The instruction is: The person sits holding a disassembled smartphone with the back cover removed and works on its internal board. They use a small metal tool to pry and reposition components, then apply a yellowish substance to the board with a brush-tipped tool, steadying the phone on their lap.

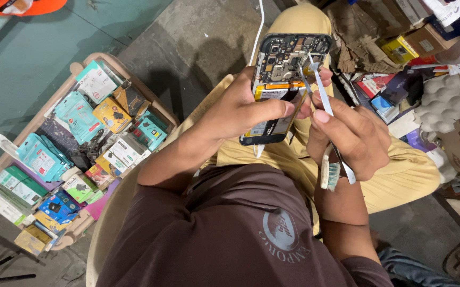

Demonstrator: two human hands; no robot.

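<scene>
My left hand (240,109) grips an opened phone (283,85), its circuit board exposed, above my lap. My right hand (349,135) pinches tweezers (317,87) against the board, fingers also closed around a small brush (330,170).

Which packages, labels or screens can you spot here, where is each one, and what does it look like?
Small retail packs: in the tray at left; flat, teal, yellow, green, blue.
Battery label: on the opened phone in the left hand; yellow and white.
Yellow box: upper right pile; small, rectangular.
Cardboard carton: behind it; brown.
</scene>
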